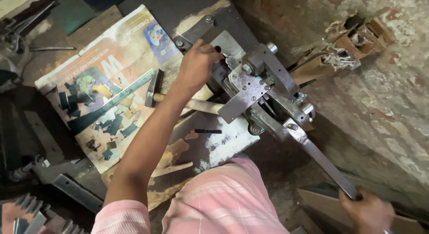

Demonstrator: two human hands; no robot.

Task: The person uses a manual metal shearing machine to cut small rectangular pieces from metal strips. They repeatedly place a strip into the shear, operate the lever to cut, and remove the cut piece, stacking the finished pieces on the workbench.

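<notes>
Steel lever press (263, 93), flat handle (328, 164), gripping hands (368, 209)

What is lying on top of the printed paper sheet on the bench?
On the printed sheet lie small dark metal offcuts, a long metal strip and a hammer; its handle runs under the left hand's forearm.

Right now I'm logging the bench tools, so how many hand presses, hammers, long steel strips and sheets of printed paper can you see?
Hand press, its lever in the right hand, left hand at its die: 1
Hammer: 1
Long steel strip: 1
Sheet of printed paper: 1
Total: 4
Small offcuts on the paper are too many to count.
</notes>
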